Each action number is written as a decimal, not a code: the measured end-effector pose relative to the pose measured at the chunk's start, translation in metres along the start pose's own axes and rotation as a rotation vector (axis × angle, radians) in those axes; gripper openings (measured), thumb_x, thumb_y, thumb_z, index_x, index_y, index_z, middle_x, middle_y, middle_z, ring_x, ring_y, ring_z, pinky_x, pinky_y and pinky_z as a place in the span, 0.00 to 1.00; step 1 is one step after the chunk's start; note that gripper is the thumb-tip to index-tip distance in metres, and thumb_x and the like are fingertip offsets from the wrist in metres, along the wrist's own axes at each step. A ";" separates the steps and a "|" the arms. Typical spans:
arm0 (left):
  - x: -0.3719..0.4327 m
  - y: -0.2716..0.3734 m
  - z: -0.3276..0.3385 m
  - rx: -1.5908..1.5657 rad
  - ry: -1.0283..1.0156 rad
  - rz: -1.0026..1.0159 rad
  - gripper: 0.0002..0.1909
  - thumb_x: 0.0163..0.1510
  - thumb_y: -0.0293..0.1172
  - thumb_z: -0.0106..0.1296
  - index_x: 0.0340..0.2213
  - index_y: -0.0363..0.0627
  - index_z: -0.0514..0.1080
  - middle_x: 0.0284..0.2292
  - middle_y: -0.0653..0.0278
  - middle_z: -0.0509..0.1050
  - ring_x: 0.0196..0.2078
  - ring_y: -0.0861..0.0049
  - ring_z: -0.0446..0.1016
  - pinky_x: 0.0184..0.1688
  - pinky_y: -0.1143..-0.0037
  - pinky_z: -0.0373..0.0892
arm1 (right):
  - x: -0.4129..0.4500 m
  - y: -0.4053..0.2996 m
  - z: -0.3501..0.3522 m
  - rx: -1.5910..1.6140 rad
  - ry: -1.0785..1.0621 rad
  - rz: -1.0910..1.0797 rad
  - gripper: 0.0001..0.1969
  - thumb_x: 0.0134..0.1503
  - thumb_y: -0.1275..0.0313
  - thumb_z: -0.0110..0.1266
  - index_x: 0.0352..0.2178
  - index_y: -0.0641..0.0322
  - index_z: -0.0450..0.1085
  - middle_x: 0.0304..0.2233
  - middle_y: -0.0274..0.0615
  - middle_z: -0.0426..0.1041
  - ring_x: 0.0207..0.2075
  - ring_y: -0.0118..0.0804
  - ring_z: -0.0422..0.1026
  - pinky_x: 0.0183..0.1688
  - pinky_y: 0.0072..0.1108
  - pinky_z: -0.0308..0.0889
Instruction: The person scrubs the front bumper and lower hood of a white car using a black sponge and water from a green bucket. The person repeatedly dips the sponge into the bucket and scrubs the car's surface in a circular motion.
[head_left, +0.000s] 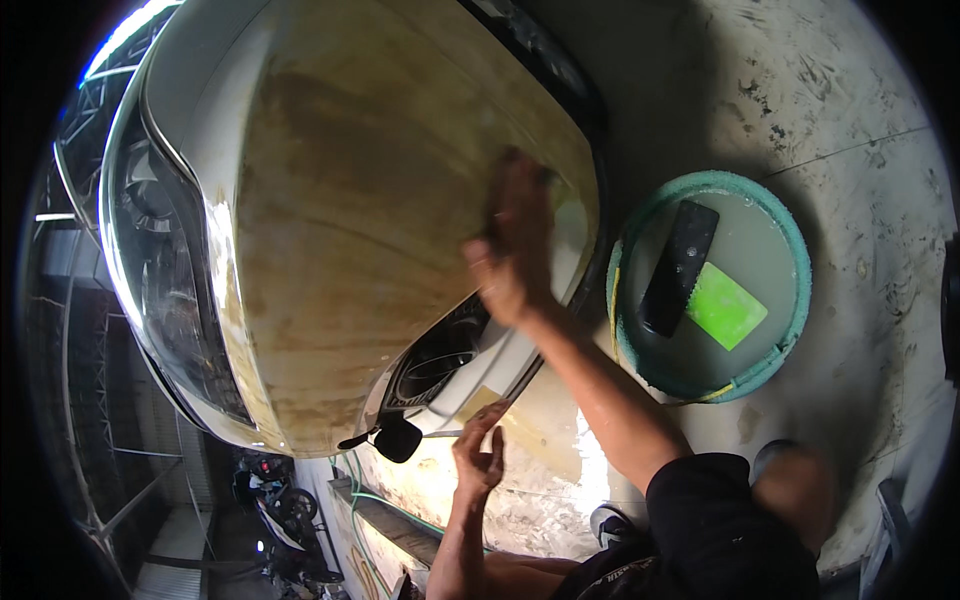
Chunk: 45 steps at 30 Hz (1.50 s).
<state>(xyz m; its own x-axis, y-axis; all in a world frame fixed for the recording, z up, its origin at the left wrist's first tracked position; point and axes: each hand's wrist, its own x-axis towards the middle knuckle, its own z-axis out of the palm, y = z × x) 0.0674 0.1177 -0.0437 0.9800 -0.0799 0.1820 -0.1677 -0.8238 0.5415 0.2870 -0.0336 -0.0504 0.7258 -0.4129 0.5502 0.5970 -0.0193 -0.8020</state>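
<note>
My right hand (517, 240) is blurred, palm down over the front of a car hood (360, 195) streaked with wet brown residue. Something dark shows at its fingers; whether that is a held pad or only dirt I cannot tell. Lower down, my left hand (480, 450) has its fingertips at the edge of the pale front bumper (517, 345), thumb apart, nothing in its grasp. A tan patch (480, 403) lies on the bumper by those fingers. The black headlight (442, 360) sits between the two hands.
On the floor right of the car stands a round bucket (801, 277) with a green rim. A black block (681, 266) and a bright green pad (726, 306) lie in its cloudy water. Beyond the side mirror (397, 439) are a green hose (397, 506) and a motorcycle (289, 510).
</note>
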 end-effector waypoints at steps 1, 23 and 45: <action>-0.003 -0.006 -0.005 0.039 0.013 -0.073 0.15 0.56 0.15 0.44 0.45 0.35 0.72 0.44 0.51 0.76 0.50 0.64 0.74 0.53 0.70 0.67 | -0.009 0.032 -0.006 -0.126 0.072 0.002 0.44 0.55 0.55 0.54 0.64 0.68 0.42 0.65 0.62 0.42 0.68 0.58 0.38 0.67 0.43 0.33; 0.002 0.006 0.006 0.138 -0.121 -0.058 0.15 0.55 0.19 0.49 0.45 0.39 0.72 0.43 0.54 0.77 0.47 0.61 0.76 0.49 0.71 0.70 | 0.078 -0.078 0.001 0.031 -0.136 -0.273 0.48 0.49 0.58 0.61 0.62 0.70 0.43 0.66 0.59 0.40 0.67 0.56 0.41 0.64 0.48 0.41; -0.009 -0.012 0.000 0.105 -0.116 -0.178 0.12 0.55 0.22 0.51 0.42 0.34 0.73 0.41 0.45 0.76 0.46 0.55 0.76 0.46 0.70 0.71 | -0.007 -0.096 0.021 -0.012 -0.113 -0.035 0.54 0.43 0.61 0.67 0.63 0.70 0.40 0.67 0.57 0.37 0.67 0.62 0.38 0.62 0.57 0.37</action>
<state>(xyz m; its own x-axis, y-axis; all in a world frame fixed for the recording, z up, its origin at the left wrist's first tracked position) 0.0605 0.1279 -0.0521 0.9999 0.0133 -0.0077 0.0154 -0.8841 0.4670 0.2319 -0.0100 0.0280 0.7389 -0.3061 0.6003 0.6191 -0.0432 -0.7841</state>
